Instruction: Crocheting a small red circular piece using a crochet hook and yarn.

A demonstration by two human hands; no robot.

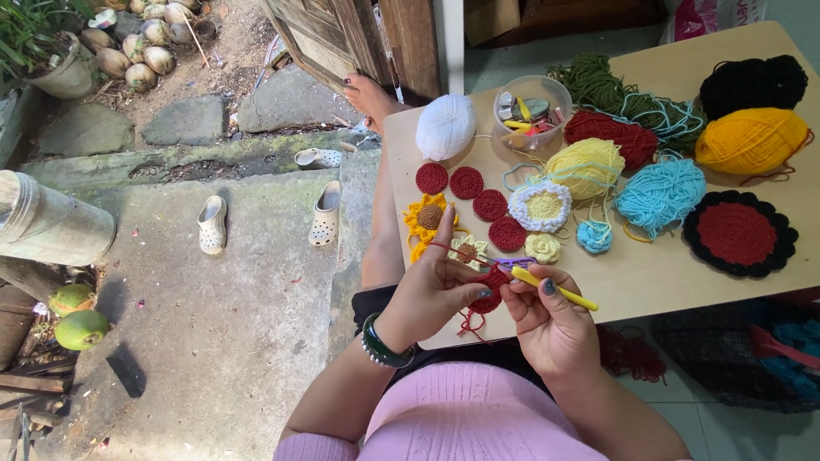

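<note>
Left hand [431,290] pinching red piece [489,288], right hand [547,320] gripping hook [553,288], lower centre; yarn [444,248] possibly snagging, dropping stitches.

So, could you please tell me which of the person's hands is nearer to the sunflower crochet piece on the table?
The left hand. It sits just below the sunflower crochet piece, its raised index finger reaching up beside it. The right hand, holding the yellow crochet hook, is lower and farther right.

The person wears a pink ribbed top, a dark green bangle [386,342] with a beaded bracelet, and grey nail polish.
</note>
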